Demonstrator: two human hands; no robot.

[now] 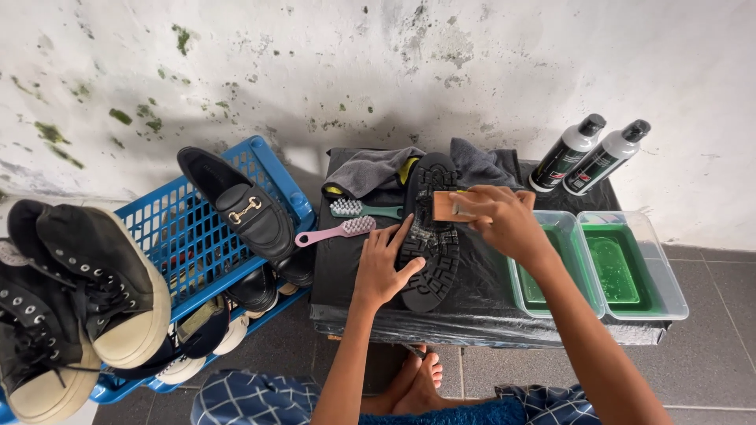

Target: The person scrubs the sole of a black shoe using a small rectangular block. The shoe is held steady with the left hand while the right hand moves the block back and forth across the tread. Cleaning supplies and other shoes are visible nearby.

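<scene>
the left hand [383, 267] lay flat, open, steadying the upturned shoe [429, 232] while the right hand [504, 216] gripped a wooden brush [446, 205]; hard strokes could skid the shoe off the counter [472, 311].

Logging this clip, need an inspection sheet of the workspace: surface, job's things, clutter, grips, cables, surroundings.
Surface: small table under black sheeting.
Job's things: shoe lying sole up; wooden brush on the sole.
Clutter: pink brush, teal brush, grey cloths, two bottles, two tubs of green liquid.
Grips: left hand flat against the shoe; right hand shut on the wooden brush.
Cables: nothing seen.
Surroundings: blue crate of shoes, stained wall, tiled floor.
</scene>
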